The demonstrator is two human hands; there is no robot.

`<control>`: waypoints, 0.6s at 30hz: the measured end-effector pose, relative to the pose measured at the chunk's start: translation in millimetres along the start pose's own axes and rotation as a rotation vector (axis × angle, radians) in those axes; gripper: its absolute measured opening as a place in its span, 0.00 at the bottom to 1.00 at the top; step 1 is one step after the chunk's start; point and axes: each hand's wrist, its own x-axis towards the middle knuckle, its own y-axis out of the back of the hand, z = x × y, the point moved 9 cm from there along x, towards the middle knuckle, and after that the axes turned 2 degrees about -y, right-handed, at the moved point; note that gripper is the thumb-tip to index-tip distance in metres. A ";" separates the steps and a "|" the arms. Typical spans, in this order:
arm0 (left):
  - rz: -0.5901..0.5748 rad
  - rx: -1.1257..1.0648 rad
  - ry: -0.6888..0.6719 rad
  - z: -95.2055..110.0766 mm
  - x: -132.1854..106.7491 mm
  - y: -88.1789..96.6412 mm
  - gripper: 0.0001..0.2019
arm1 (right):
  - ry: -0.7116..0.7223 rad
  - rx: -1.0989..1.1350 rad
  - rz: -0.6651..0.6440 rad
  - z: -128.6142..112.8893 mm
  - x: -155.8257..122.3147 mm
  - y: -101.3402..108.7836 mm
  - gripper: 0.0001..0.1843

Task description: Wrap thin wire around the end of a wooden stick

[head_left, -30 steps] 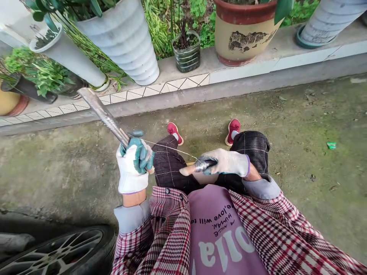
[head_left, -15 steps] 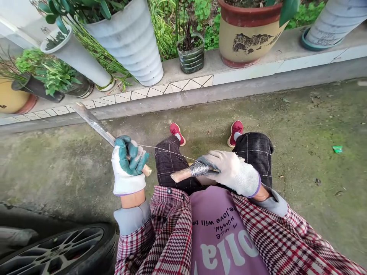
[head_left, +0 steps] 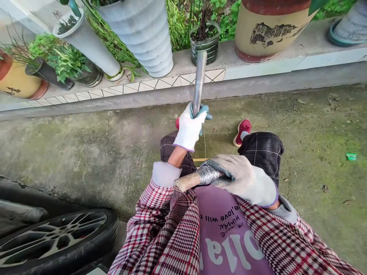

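Closest to us, at six o'clock, our lap fills the bottom of the view. Just above it our gloved right hand is closed round a wooden stick, the fingers clamped over the far edge of a wire coil wound about the stick's middle. The stick lies nearly level across our knees, its bare end pointing toward eight o'clock. That seems to leave the winding free on the side facing us.

From the coil a thin wire strand runs straight up toward twelve o'clock to our left hand. That hand is also gloved and is shut tight on the lower end of a metal bar. The bar stands almost upright, leaning slightly to one o'clock, and the arm reaches well out in front of us. We judge this reach is what draws the strand into a straight, tight line between the two hands.

At seven o'clock a car tyre rests on the mossy concrete ground. A red shoe shows beyond our right knee, and a green scrap lies well off at three o'clock.

Farthest away, a tiled ledge crosses the top of the view. It bears a white ribbed pot at eleven o'clock, a small dark pot directly behind the bar's tip, and a tan pot at one o'clock.
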 end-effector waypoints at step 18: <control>0.398 -0.019 0.052 -41.9 -21.2 139.3 0.13 | -0.428 -0.243 0.441 106.9 1.6 62.8 0.29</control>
